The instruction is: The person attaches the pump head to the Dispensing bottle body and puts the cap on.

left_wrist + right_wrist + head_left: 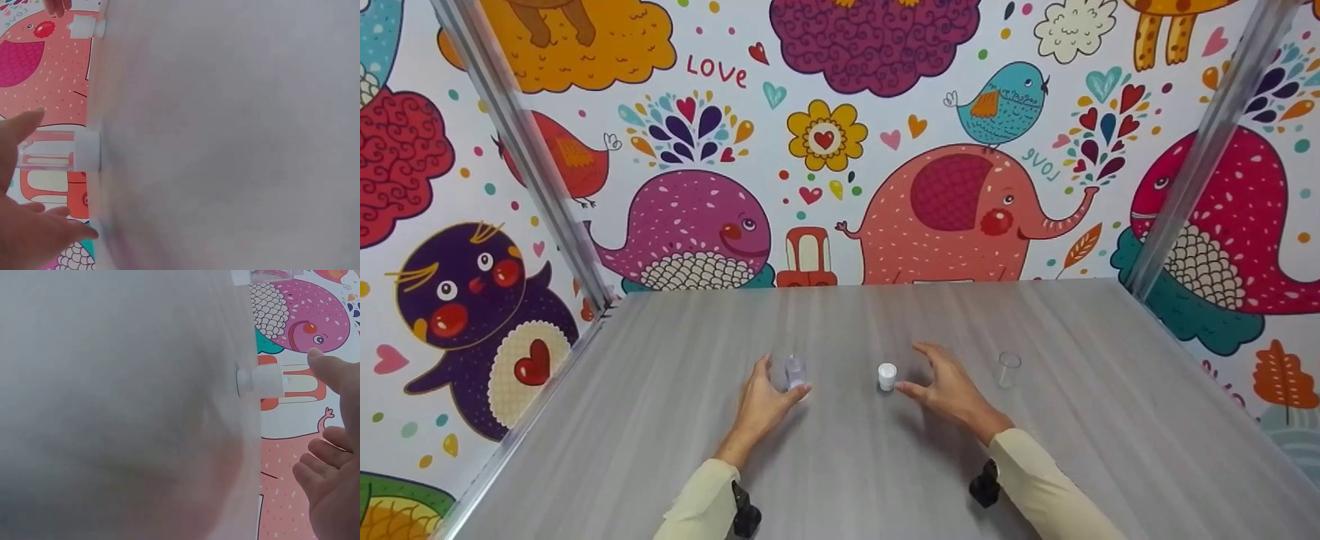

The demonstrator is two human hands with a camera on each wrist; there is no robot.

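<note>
A clear bottle with a white base (pixel 795 373) stands on the table between the spread thumb and fingers of my left hand (pixel 765 405). In the left wrist view a gap shows between this bottle (pixel 59 151) and the fingers of my left hand (pixel 28 197). A small white piece (pixel 887 376) stands at the table's middle, just left of my right hand (pixel 952 390), whose thumb and fingers are spread. The right wrist view shows the white piece (pixel 269 381) apart from my right hand (pixel 337 444). Neither hand holds anything.
A small clear glass cup (pixel 1008 369) stands on the grey table (pixel 855 465), right of my right hand. Behind the table rises a wall with printed cartoon animals (pixel 825 195), and metal posts (pixel 1196 165) stand at both sides.
</note>
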